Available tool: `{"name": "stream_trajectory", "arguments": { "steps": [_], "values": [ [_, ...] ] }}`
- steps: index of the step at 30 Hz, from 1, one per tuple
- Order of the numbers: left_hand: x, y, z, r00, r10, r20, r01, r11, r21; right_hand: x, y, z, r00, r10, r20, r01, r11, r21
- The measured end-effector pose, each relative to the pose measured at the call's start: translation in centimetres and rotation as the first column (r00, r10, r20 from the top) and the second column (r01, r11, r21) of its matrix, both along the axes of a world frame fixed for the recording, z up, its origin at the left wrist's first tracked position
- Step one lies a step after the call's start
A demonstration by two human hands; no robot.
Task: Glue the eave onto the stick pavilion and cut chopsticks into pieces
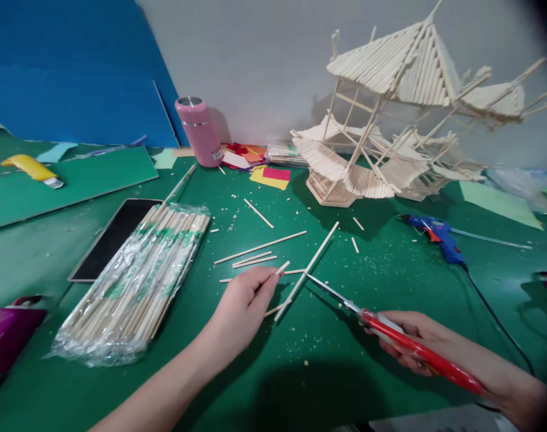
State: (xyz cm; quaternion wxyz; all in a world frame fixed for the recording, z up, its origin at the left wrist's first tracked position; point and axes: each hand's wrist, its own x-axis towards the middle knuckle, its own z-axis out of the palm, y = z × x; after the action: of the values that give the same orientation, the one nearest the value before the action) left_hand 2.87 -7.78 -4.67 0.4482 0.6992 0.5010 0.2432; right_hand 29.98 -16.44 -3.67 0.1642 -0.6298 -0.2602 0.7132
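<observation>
My left hand [244,306] is closed in a pinch on a short wooden stick [283,267], whose pale end sticks out past the fingertips. In my right hand [412,336] is a red-handled tool [417,351] with a slim metal tip; its exact kind is unclear. That tip meets, or nearly meets, a long wooden stick [321,249] slanting across other sticks on the green table. Several loose sticks, among them a long one [260,247], lie beyond my left hand. Chips and small cut pieces are scattered around.
A plastic-wrapped stick bundle [138,282] overlaps a dark tablet-like slab [116,237] at left. A wooden stick pavilion model [367,138] stands at the back right. A blue glue gun [439,237] with its cord lies right. A pink flask [199,132] stands behind.
</observation>
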Motion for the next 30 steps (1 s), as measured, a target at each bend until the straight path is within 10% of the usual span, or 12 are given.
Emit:
{"name": "stream_trajectory", "arguments": {
  "steps": [9,15,22,30],
  "values": [
    [-0.2,-4.0,-0.8,0.964,0.084,-0.251,0.041,0.890,0.455,-1.6,0.2,0.4,0.988,-0.152,-0.020,0.153,0.987,0.056],
    [-0.1,-4.1,-1.3,0.999,0.034,0.012,-0.035,0.999,0.015,-1.8,0.0,-0.5,0.978,-0.196,-0.073,0.198,0.980,0.022],
    [1.0,-3.1,-1.5,0.902,0.346,0.258,-0.204,0.869,-0.451,-2.0,-0.1,-1.4,0.954,-0.186,-0.237,0.190,0.982,-0.006],
    [2.0,-2.6,-1.5,0.757,0.540,0.368,-0.286,0.780,-0.556,-2.6,-0.2,-2.2,0.958,-0.166,-0.235,0.177,0.984,0.026]
  ]
}}
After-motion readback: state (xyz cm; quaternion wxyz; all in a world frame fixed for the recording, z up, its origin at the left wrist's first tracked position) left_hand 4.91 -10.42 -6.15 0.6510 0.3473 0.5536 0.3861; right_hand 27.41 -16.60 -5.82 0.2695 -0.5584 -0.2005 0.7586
